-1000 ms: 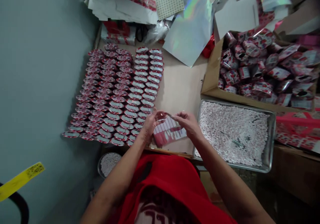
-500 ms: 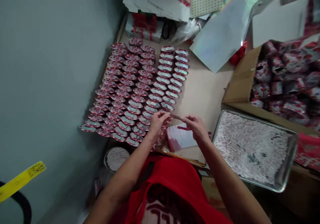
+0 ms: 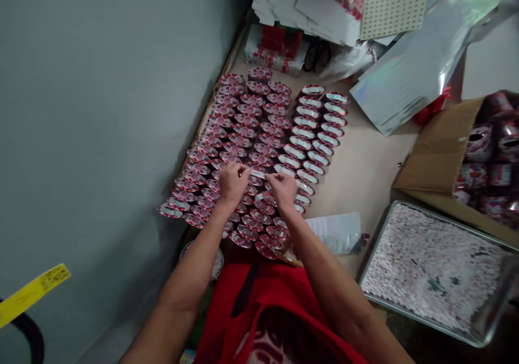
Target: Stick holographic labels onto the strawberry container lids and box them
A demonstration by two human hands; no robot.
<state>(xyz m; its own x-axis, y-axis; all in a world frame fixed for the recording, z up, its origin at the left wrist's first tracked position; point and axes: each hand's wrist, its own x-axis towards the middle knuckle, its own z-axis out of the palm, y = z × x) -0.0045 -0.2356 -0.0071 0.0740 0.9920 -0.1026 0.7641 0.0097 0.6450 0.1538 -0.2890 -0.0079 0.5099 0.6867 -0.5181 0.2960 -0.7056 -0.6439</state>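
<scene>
My left hand (image 3: 234, 183) and my right hand (image 3: 283, 189) pinch the two ends of a small pale strip (image 3: 258, 174), stretched level between the fingertips. A second pinkish strip (image 3: 264, 194) shows by my right fingers; whether they hold it I cannot tell. Beneath both hands stand close rows of small red-patterned packs with oval tops. Those at the left, such as one pack (image 3: 246, 120), have pink printed tops, while the right-hand columns, with another pack (image 3: 307, 111), show whitish, shiny tops. My hands and forearms hide some of the packs.
To the right, a whitish sheet (image 3: 338, 231) lies near the table's front edge. A metal tray (image 3: 424, 319) of small pale pieces and a cardboard box (image 3: 436, 150) of patterned packs stand beyond. Papers (image 3: 300, 10) and shiny sheets (image 3: 409, 77) lie at the back; a wall (image 3: 101, 110) rises left.
My hands have moved left and away from me, from beside the whitish sheet to over the rows, with the strip now level between them. The camera view has shifted left.
</scene>
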